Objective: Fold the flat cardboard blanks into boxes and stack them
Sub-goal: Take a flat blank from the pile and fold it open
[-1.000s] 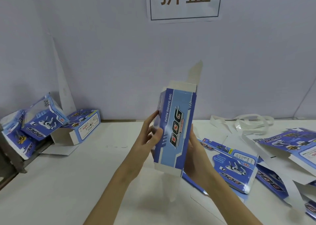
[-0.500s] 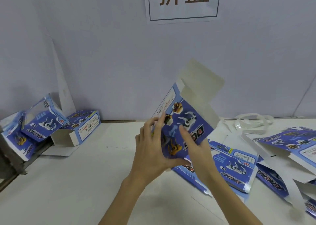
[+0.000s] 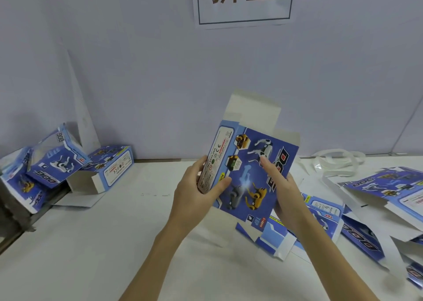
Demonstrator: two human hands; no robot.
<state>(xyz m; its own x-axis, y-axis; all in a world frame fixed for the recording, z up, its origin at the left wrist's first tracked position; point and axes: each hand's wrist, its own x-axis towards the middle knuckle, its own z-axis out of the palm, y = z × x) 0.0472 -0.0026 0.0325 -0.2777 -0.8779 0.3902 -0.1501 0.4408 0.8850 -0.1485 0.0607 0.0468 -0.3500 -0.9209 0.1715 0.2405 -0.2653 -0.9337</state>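
Box blank (image 3: 249, 174): held tilted above the worktop (image 3: 91, 243), between both hands
Left hand (image 3: 196, 193): grips its left side panel, thumb on front
Right hand (image 3: 283, 195): grips its right edge, thumb across the print

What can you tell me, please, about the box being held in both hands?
The blue box is printed cardboard, showing robot dogs and "DOG" lettering, with a pale side panel of warning text. It is held tilted above the table, white end flaps open at top and bottom. The left hand grips its side panel; the right hand holds its right edge.
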